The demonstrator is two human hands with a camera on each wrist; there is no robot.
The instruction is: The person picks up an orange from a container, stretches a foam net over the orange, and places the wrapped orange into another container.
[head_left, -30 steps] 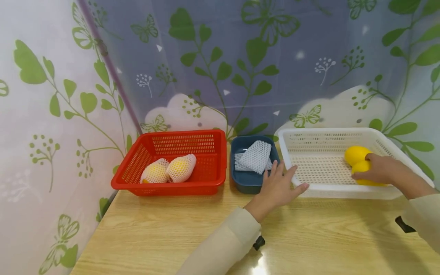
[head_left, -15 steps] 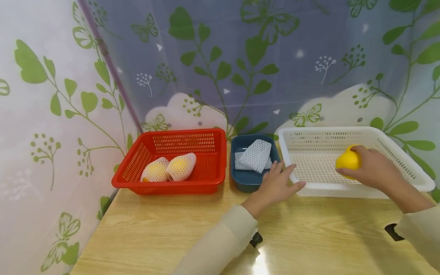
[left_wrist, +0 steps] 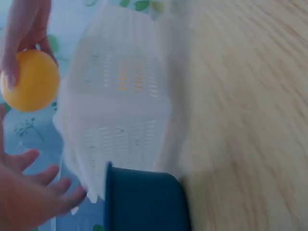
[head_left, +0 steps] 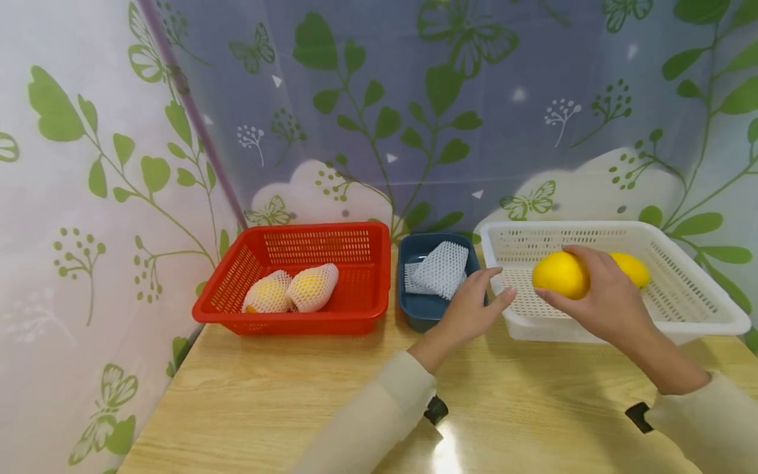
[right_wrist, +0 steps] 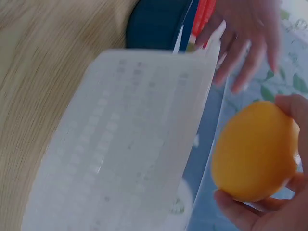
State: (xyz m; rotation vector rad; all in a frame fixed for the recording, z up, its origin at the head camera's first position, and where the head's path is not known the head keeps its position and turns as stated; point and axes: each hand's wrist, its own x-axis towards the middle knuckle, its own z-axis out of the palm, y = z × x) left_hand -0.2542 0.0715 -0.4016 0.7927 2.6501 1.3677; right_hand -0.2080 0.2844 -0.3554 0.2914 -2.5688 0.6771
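My right hand [head_left: 612,303] holds a smooth yellow mango [head_left: 559,275] between thumb and fingers, raised above the white basket [head_left: 616,225]. A second yellow mango [head_left: 632,268] lies in that basket, partly hidden behind the hand. My left hand [head_left: 468,309] is near the basket's left end with fingers extended and nothing in its grasp; in the right wrist view those fingers [right_wrist: 248,62] spread close to the held mango. White foam net sleeves [head_left: 441,268] lie in the dark blue bin [head_left: 417,317], just beyond the left hand.
At the left stands a red basket [head_left: 296,321] with two mangoes [head_left: 312,289] in white foam nets. All three containers sit side by side on the wooden table [head_left: 254,401], along a patterned curtain [head_left: 367,118].
The right hand has lifted a mango out of the white basket and carried it left. The left hand has come off the basket's rim and turned, drawing slightly back.
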